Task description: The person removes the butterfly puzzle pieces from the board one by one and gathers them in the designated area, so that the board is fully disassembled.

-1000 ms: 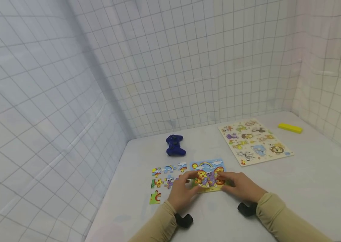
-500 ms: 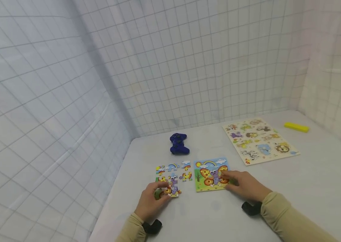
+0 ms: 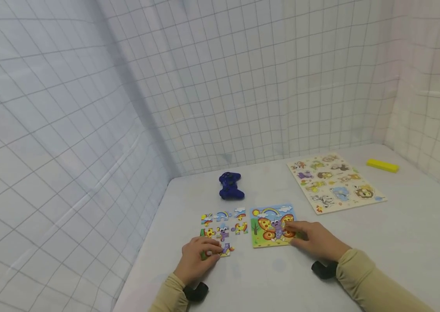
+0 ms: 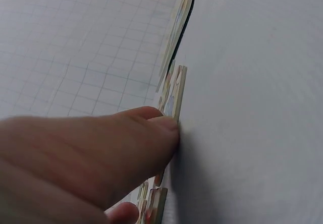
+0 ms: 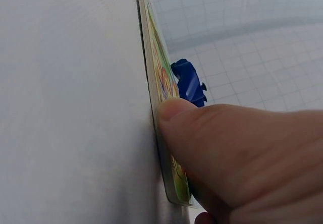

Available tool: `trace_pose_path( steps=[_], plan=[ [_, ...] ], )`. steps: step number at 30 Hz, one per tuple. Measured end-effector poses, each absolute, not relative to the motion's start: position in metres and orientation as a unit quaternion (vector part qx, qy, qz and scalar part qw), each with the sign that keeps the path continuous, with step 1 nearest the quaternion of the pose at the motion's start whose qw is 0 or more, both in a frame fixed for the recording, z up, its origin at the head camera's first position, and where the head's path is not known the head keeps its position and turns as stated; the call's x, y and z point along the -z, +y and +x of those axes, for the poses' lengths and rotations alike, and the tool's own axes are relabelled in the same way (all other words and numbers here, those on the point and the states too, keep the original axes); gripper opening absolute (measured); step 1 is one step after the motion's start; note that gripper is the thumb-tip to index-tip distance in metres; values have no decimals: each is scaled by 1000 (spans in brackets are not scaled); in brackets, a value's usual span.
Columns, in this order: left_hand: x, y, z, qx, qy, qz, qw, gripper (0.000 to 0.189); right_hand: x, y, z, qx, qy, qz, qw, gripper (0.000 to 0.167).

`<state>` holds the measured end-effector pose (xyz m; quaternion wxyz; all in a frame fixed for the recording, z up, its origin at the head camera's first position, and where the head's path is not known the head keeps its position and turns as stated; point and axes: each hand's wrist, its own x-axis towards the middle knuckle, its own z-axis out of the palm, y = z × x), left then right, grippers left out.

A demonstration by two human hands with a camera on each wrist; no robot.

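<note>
On the white table, my left hand (image 3: 198,259) pinches a purple-and-yellow puzzle piece (image 3: 226,249) at the near row of loose pieces. Its thumb (image 4: 161,133) lies against the piece's edge in the left wrist view. Part of that piece and a green one beside it are hidden under the fingers. To the right lies a square butterfly puzzle board (image 3: 260,237), flat on the table. My right hand (image 3: 317,239) holds the board by its right side, fingers over the butterfly's wing and thumb (image 5: 176,113) on the edge.
Several loose puzzle pieces (image 3: 240,227) lie in rows left of the board. A blue game controller (image 3: 231,186) sits behind them. Farther back right are a large animal puzzle board (image 3: 334,182) and a yellow bar (image 3: 382,165). Grid-patterned sheets (image 3: 243,86) wall the table.
My left hand has moved left from the butterfly board with a puzzle piece and lowered it to the near row. The right hand stays on the board. The head view has shifted slightly.
</note>
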<state>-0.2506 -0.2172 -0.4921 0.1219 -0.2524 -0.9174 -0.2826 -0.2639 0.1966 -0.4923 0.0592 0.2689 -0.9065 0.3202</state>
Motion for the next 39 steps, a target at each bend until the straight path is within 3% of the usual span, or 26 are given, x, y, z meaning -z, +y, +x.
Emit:
trace_pose_path(
  steps=[10, 18, 24, 32, 39],
  plan=[
    [481, -189, -247, 349, -898, -222, 152, 23, 489, 194, -265, -323, -906, 266, 57, 53],
    [450, -114, -247, 340, -898, -276, 29, 48, 488, 192, -266, -330, -903, 269, 61, 55],
    [453, -49, -261, 283, -910, -304, -22, 55, 493, 196, -267, -340, -904, 250, 70, 53],
    [484, -32, -271, 292, -886, -360, 33, 53, 493, 198, -265, -337, -905, 243, 85, 53],
    [491, -30, -272, 302, -897, -319, 38, 63, 493, 199, -267, -342, -898, 265, 84, 51]
  ],
)
